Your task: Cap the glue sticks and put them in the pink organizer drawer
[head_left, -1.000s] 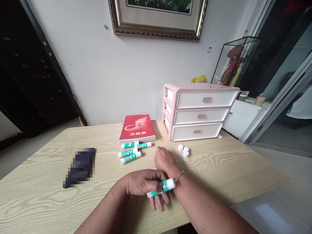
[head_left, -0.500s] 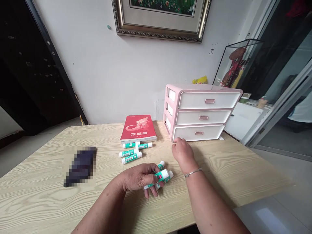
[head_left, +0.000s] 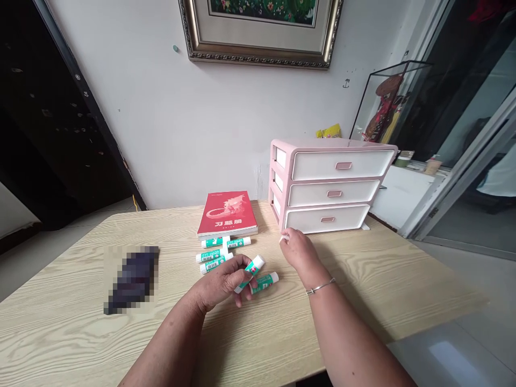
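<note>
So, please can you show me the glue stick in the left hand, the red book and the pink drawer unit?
glue stick (head_left: 251,272): head view, on its green label.
red book (head_left: 227,212): head view, on the middle of its front cover.
pink drawer unit (head_left: 322,143): head view, on its pink top.

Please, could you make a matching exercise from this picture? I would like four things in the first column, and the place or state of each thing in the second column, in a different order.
Things:
1. Left hand
2. Right hand
3. Red book
4. Framed picture

Places or states:
A. Hanging on the wall
B. Holding a green and white glue stick
C. Lying flat on the table
D. Close to the corner of the bottom drawer

Right pairs: 1-B, 2-D, 3-C, 4-A
</note>
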Motion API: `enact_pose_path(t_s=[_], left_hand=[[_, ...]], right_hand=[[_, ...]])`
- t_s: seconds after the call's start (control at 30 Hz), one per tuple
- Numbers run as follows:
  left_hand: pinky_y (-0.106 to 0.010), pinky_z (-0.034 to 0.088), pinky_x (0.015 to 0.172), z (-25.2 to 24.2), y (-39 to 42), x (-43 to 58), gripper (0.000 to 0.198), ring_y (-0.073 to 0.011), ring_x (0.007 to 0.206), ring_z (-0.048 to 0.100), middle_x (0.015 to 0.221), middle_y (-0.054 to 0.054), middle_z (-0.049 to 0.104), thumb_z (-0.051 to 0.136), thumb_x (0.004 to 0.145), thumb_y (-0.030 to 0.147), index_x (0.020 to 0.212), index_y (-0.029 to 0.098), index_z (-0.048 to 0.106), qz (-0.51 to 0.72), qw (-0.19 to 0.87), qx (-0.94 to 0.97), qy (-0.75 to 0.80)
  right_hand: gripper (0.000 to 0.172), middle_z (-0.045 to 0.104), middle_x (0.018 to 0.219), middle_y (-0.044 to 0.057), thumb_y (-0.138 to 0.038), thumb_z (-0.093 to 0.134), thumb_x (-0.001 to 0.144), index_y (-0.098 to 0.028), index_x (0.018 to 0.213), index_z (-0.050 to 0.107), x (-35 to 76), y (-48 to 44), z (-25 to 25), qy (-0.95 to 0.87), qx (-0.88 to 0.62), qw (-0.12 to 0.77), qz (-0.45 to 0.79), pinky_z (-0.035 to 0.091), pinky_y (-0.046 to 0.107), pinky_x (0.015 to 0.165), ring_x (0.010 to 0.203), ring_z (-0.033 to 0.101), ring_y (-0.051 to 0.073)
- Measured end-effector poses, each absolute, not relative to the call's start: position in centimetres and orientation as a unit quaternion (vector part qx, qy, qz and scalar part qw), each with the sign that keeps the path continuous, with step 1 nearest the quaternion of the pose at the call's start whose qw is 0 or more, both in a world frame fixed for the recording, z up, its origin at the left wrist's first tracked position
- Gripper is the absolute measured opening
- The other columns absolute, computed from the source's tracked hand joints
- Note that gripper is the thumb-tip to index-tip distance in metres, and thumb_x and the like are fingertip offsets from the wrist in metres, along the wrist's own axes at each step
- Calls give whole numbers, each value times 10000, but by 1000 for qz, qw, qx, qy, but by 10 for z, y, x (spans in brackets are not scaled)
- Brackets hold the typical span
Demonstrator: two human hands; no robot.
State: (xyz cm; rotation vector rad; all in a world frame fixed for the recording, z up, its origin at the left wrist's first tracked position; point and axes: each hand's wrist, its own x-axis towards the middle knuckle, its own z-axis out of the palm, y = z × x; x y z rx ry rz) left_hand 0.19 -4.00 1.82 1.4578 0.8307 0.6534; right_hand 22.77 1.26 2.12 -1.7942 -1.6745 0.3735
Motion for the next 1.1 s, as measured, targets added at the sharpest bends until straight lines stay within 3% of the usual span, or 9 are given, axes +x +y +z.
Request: enact_pose_path(t_s=[0.1, 0.23, 0.47, 0.77, 1.1], left_hand=[[-249, 502, 546, 20, -39, 2, 167, -140, 682, 620, 840, -10, 629, 528, 858, 336, 954, 201, 509, 323, 593, 632, 381], [-238, 467, 547, 23, -38, 3, 169, -106, 608, 531, 790, 22, 581, 513, 811, 304, 947, 206, 492, 349, 567, 616, 422], [-245, 441, 536, 20, -35, 4, 169, -121, 593, 489, 704, 35, 561, 478, 813, 270, 972, 215, 475, 364, 555, 602, 444], [-251, 442, 540, 17, -34, 2, 157, -125, 619, 509, 759, 21, 581, 478, 859, 296, 992, 215, 487, 373, 544, 614, 434], [-237, 434, 557, 22, -36, 3, 194, -137, 680, 522, 759, 17, 562, 499, 848, 309, 1015, 211, 510, 381, 538, 615, 433]], right_hand=[[332, 686, 819, 28, -264, 533, 836, -183, 1114, 695, 210, 7, 21, -609, -547, 466, 335, 466, 249, 629, 687, 610, 146], [365, 601, 699, -12, -321, 549, 807, -161, 1101, 693, 196, 3, 15, -577, -426, 489, 496, 388, 215, 511, 587, 531, 110], [403, 581, 672, -20, -364, 604, 801, -150, 1132, 687, 198, 3, 13, -548, -396, 519, 523, 370, 205, 490, 578, 491, 94], [516, 647, 776, 25, -487, 661, 817, -134, 1193, 654, 194, 2, 13, -585, -358, 510, 519, 428, 247, 529, 646, 562, 126], [410, 694, 863, 34, -447, 701, 809, -176, 1116, 684, 184, -5, 13, -601, -346, 503, 516, 472, 251, 564, 676, 597, 126]])
